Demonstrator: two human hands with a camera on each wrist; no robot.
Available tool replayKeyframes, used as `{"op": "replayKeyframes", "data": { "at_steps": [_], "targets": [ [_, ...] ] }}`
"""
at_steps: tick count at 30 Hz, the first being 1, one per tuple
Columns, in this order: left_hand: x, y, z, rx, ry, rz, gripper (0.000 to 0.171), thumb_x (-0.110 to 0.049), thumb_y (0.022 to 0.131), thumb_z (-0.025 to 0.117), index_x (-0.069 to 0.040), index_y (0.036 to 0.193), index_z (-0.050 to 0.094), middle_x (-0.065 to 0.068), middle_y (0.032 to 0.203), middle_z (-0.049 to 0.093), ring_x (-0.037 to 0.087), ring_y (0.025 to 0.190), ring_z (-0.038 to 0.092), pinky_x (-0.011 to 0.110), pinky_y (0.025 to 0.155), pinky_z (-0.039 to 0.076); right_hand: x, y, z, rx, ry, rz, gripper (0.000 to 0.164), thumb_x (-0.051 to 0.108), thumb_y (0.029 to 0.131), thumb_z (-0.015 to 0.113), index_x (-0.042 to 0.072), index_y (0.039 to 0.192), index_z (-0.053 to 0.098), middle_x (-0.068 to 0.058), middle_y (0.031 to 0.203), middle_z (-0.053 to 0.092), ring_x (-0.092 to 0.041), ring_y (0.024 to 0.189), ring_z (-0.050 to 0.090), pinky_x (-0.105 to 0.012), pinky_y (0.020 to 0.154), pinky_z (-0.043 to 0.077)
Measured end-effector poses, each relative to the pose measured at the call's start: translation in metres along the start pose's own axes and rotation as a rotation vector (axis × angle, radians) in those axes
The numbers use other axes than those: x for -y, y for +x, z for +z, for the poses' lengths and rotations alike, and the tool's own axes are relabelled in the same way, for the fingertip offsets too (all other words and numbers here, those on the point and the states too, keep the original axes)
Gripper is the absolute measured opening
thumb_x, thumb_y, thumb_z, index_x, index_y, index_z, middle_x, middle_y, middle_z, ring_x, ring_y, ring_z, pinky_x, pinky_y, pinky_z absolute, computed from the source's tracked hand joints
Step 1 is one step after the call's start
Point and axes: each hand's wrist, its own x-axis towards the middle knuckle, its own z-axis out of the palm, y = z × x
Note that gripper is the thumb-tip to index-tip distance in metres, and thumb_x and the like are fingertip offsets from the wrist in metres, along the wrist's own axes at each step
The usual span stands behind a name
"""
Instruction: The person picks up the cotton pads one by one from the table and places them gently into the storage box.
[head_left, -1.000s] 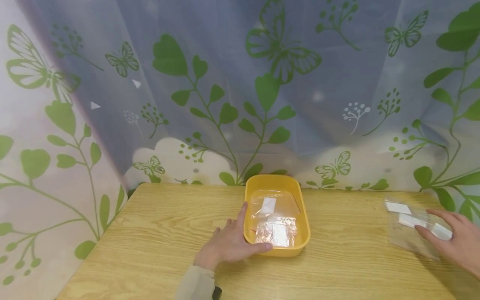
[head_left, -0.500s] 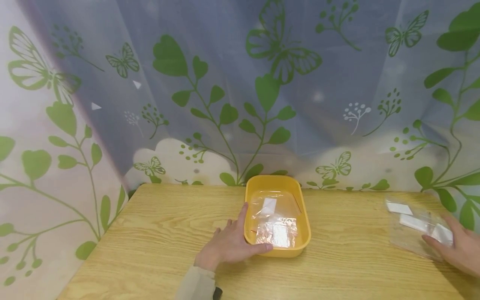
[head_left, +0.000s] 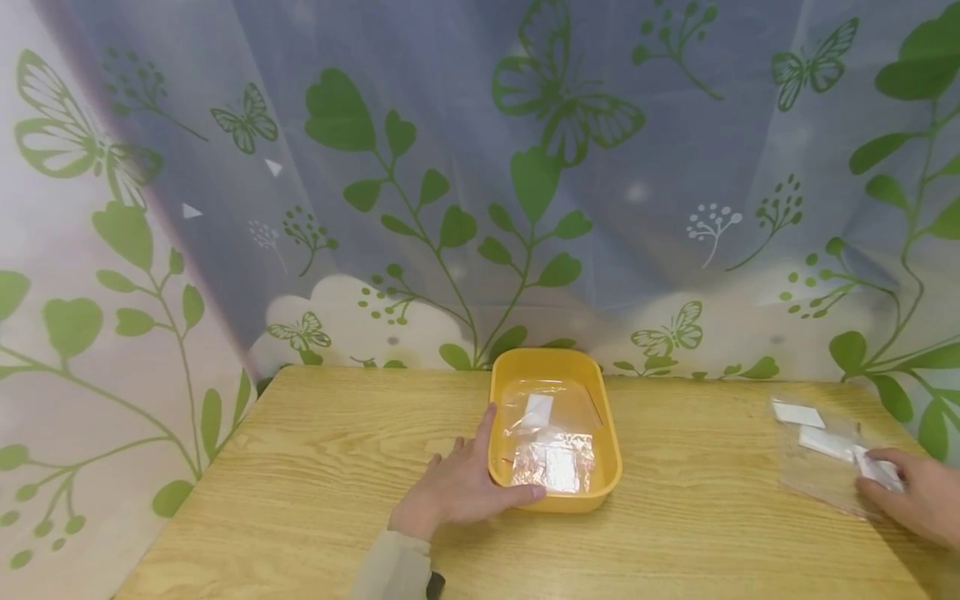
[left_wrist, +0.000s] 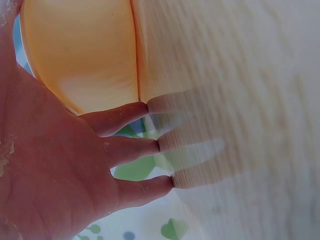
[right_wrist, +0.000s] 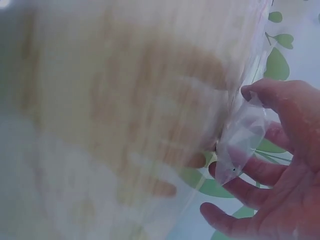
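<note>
My left hand (head_left: 461, 492) lies spread around the near left corner of a yellow plastic bin (head_left: 611, 467). Its thumb rests on the front rim and the index finger lies along the left side. In the left wrist view, the other fingertips (left_wrist: 162, 181) touch the tabletop beside the yellow wall. At the right, my right hand (head_left: 918, 492) pinches one clear plastic bag (head_left: 873, 468) with a white label, at the near end of an overlapping row of such bags. The right wrist view shows the clear film (right_wrist: 242, 142) bunched between thumb and fingers.
Inside the bin lie clear bags with white labels, a far one (head_left: 537, 411) and a near one (head_left: 560, 468). Two labelled bags (head_left: 798, 416) show beyond the right hand. A leaf-and-butterfly curtain (head_left: 450, 208) hangs behind the wooden table (head_left: 337, 442).
The right hand first drew slightly rightward, then its fingers came together on the nearest bag, whose label now looks creased. Left hand and bin have stayed put.
</note>
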Motion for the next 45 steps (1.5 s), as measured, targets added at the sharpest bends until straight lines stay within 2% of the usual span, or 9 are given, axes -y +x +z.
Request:
{"op": "replayKeyframes", "data": {
  "at_steps": [11,15,20,24,30,34,37,41,45],
  "targets": [
    [-0.001,0.000,-0.001,0.001,0.003,0.004,0.126,-0.088,0.076,0.059,-0.031,0.165,-0.008,0.025,0.160,0.040,0.049,0.152,0.030,0.072,0.121,0.021,0.010,0.002,-0.006,-0.059,0.008,-0.020,0.013,0.002,0.077,0.067,-0.004,0.088,0.066,-0.023,0.073,0.064,-0.026,0.059,0.056,-0.034,0.054,0.036],
    [-0.001,-0.001,-0.001,-0.003,0.000,0.005,0.126,-0.088,0.076,0.059,-0.031,0.166,-0.007,0.026,0.160,0.040,0.049,0.152,0.030,0.072,0.121,0.021,0.013,0.004,-0.007,-0.132,0.015,-0.069,0.007,-0.003,0.076,0.067,-0.003,0.083,0.067,-0.028,0.074,0.065,-0.034,0.060,0.060,-0.034,0.052,0.038],
    [-0.001,0.000,-0.001,-0.003,-0.001,0.002,0.126,-0.088,0.075,0.059,-0.031,0.165,-0.008,0.025,0.160,0.041,0.049,0.152,0.029,0.072,0.121,0.021,0.018,0.007,-0.008,-0.272,0.040,-0.150,0.003,-0.008,0.077,0.069,-0.005,0.078,0.069,-0.033,0.077,0.069,-0.038,0.060,0.065,-0.013,0.052,0.037],
    [-0.001,0.000,-0.001,-0.003,0.004,0.000,0.126,-0.089,0.075,0.059,-0.031,0.165,-0.008,0.026,0.160,0.041,0.049,0.152,0.029,0.072,0.121,0.021,0.025,0.008,-0.010,-0.368,0.011,-0.208,0.005,-0.005,0.081,0.067,-0.005,0.077,0.070,-0.030,0.074,0.069,-0.043,0.059,0.061,-0.009,0.052,0.036],
    [0.000,0.000,0.000,-0.003,0.009,0.000,0.127,-0.089,0.075,0.059,-0.032,0.165,-0.008,0.027,0.159,0.040,0.049,0.152,0.030,0.072,0.121,0.021,0.036,0.009,-0.015,-0.455,0.042,-0.241,0.008,0.003,0.085,0.070,-0.002,0.080,0.073,-0.029,0.079,0.072,0.009,0.065,0.052,-0.011,0.058,0.037],
    [0.000,0.000,0.001,-0.003,0.002,0.003,0.127,-0.089,0.075,0.059,-0.031,0.165,-0.009,0.028,0.159,0.040,0.049,0.152,0.030,0.073,0.121,0.020,0.043,0.010,-0.018,-0.468,0.068,-0.254,0.004,0.003,0.083,0.072,-0.001,0.082,0.074,-0.028,0.081,0.073,0.019,0.075,0.045,-0.013,0.060,0.038],
    [0.000,-0.001,0.001,-0.005,-0.003,0.008,0.127,-0.089,0.075,0.060,-0.030,0.165,-0.008,0.028,0.158,0.041,0.049,0.152,0.030,0.073,0.121,0.020,0.050,0.009,-0.020,-0.458,0.049,-0.250,0.004,0.001,0.082,0.072,-0.001,0.084,0.074,-0.027,0.081,0.073,-0.004,0.063,0.060,-0.023,0.060,0.044],
    [0.000,-0.001,0.000,-0.006,-0.001,0.009,0.127,-0.089,0.075,0.060,-0.030,0.166,-0.008,0.029,0.159,0.040,0.049,0.152,0.030,0.073,0.121,0.020,0.061,0.006,-0.023,-0.429,0.020,-0.215,0.008,0.002,0.084,0.071,-0.004,0.089,0.073,-0.030,0.085,0.072,-0.050,0.072,0.064,-0.052,0.064,0.046],
    [0.000,-0.001,-0.001,-0.010,-0.004,0.009,0.127,-0.088,0.075,0.060,-0.030,0.166,-0.007,0.029,0.159,0.040,0.049,0.152,0.030,0.073,0.121,0.020,0.070,0.007,-0.025,-0.427,0.018,-0.208,0.010,0.003,0.086,0.070,-0.005,0.091,0.073,-0.032,0.088,0.072,-0.057,0.079,0.062,-0.064,0.065,0.045]
  ]
}}
